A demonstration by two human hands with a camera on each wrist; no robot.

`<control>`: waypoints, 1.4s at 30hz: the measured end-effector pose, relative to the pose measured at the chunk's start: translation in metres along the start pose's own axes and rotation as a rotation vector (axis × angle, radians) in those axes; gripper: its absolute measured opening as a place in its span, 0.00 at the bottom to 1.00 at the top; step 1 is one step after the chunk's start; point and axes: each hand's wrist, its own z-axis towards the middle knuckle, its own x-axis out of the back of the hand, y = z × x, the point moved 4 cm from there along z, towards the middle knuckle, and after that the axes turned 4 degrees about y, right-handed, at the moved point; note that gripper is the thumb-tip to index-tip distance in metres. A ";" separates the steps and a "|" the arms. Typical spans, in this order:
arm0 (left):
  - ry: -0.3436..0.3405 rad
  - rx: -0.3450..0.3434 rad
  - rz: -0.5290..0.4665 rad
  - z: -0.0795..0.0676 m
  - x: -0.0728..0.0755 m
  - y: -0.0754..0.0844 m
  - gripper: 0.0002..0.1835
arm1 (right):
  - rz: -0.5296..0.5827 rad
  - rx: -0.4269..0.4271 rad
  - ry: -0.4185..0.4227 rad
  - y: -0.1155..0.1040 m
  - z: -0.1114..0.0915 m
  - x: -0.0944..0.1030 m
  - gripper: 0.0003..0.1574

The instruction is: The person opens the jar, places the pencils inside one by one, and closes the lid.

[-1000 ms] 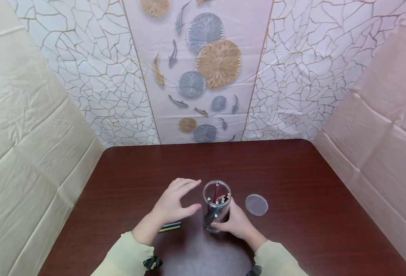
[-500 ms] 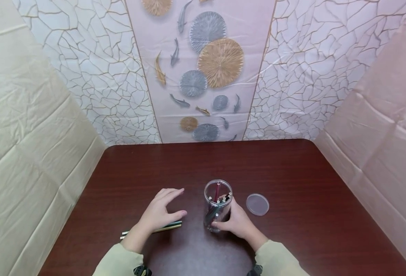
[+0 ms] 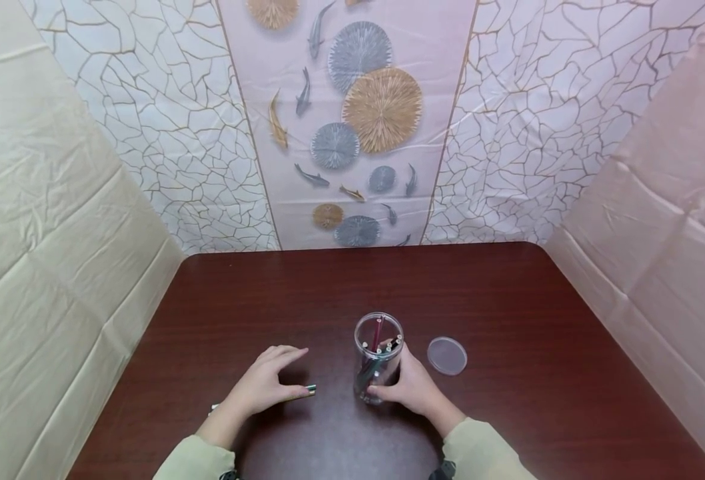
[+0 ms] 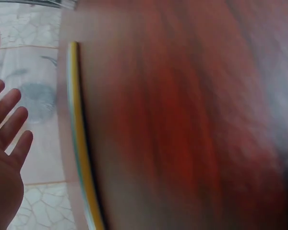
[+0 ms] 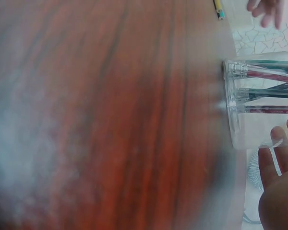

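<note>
Jar (image 3: 376, 365), pencils (image 4: 80, 134), lid (image 3: 447, 356) on dark-red table (image 3: 520, 413)

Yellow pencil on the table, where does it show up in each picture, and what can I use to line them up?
Head: the yellow pencil is low, left of centre, partly hidden by the left hand.
Left wrist: it runs down the left part, out at the bottom edge.
Right wrist: one end shows at the top edge, right of centre.
Shared landmark: the left hand, in all three views.

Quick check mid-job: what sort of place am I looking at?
Probably an indoor tabletop booth, perhaps put up for recording: a dark table, creased pale sheets on both sides, and a patterned backdrop behind it.
</note>
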 end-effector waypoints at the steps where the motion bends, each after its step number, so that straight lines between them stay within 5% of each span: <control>1: -0.014 -0.003 0.008 -0.001 -0.002 -0.003 0.37 | 0.000 0.001 0.000 0.000 0.000 0.000 0.51; 11: -0.072 -0.003 0.058 -0.008 -0.011 -0.024 0.37 | 0.019 -0.015 -0.005 0.000 0.001 -0.001 0.50; 16: -0.089 0.001 0.092 -0.011 -0.015 -0.030 0.29 | 0.012 -0.012 -0.005 0.001 0.001 -0.001 0.49; 24: -0.021 -0.076 0.170 -0.011 -0.019 -0.029 0.10 | 0.014 -0.023 0.003 0.000 -0.001 0.000 0.49; 35: -0.034 -0.059 0.148 -0.005 -0.019 -0.026 0.13 | 0.000 -0.003 0.007 -0.001 -0.001 0.000 0.49; 42: 0.030 -0.086 0.141 0.001 -0.009 -0.022 0.10 | -0.002 0.000 0.006 -0.001 -0.001 0.000 0.49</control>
